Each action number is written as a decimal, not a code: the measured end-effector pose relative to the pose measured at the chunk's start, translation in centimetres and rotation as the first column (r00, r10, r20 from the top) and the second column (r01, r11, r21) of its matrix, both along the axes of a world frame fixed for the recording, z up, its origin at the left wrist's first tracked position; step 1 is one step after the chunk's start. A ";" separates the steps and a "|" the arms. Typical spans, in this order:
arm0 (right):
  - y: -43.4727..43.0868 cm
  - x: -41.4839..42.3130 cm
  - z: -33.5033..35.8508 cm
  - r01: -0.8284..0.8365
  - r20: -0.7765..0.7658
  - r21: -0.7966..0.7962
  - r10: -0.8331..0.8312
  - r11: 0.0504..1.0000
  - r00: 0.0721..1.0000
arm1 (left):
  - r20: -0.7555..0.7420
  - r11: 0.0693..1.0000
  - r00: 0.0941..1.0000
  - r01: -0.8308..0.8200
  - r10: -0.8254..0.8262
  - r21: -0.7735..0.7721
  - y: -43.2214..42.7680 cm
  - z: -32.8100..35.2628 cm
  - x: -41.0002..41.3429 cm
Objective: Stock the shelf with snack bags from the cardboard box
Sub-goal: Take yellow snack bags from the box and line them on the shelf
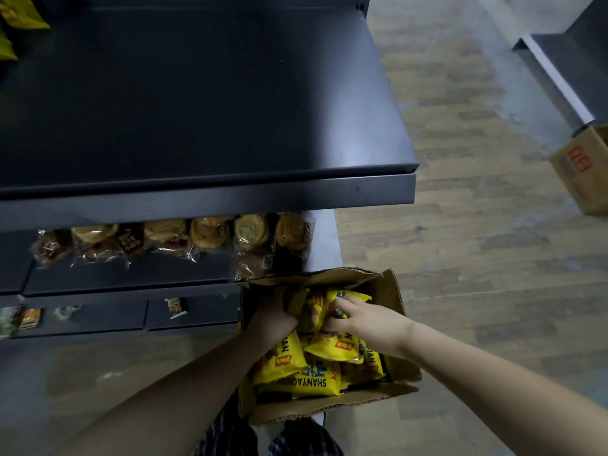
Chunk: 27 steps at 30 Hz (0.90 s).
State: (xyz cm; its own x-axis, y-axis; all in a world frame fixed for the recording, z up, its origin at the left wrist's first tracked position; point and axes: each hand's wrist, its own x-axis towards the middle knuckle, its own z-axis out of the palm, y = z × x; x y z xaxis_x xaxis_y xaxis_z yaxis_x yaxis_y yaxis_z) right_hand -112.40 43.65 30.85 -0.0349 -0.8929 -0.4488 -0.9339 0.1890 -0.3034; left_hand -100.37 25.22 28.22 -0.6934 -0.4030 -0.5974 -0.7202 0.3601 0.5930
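The left hand grips a yellow snack bag inside the cardboard box; just right of it the right hand pinches a second yellow bag. More snack bags lie beneath both grips; the dark shelf stands beyond them

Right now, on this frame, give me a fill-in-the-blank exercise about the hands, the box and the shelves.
1. The left hand and right hand both reach into the cardboard box of ____ snack bags.
2. On the top shelf, stocked bags lie at the far ____ end.
3. A second box stands on the ____.
Missing: yellow; left; floor.
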 end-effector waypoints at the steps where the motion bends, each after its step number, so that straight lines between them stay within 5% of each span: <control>1: 0.0 0.0 -0.1 0.100 0.045 -0.012 -0.100 0.995 0.994 | -0.023 1.000 1.000 0.012 -0.012 -0.023 0.2 0.1 0.0; 3: -0.6 0.4 -0.4 0.418 0.116 0.013 -0.417 0.908 0.902 | 0.027 0.998 1.000 0.013 -0.011 -0.066 1.1 0.2 0.2; 5: -2.0 1.2 -1.1 0.736 0.150 0.131 -0.747 0.664 0.647 | 0.124 0.995 0.992 0.001 0.011 -0.096 2.4 -0.2 0.6; 7: -3.4 2.3 -2.2 0.877 0.111 0.302 -0.927 0.375 0.358 | 0.167 0.996 0.986 0.040 -0.026 -0.082 3.4 -0.8 1.3; 9: -4.5 3.4 -3.3 0.899 0.053 0.376 -0.974 0.222 0.219 | 0.175 0.998 0.984 0.034 -0.025 -0.046 3.7 -1.4 1.9; 18: -5.1 3.2 -3.9 0.896 -0.008 0.415 -0.984 0.156 0.175 | 0.213 1.000 0.977 -0.021 0.023 -0.010 2.9 -2.4 1.7; 22: -3.4 2.1 -2.9 0.870 0.170 0.463 -0.980 0.170 0.101 | 0.222 0.993 0.975 -0.001 0.027 -0.116 2.8 -1.3 1.5; 27: -1.0 1.6 -0.8 0.817 0.424 0.554 -0.898 0.158 -0.114 | 0.180 0.995 0.981 -0.056 0.070 -0.082 2.2 0.9 1.8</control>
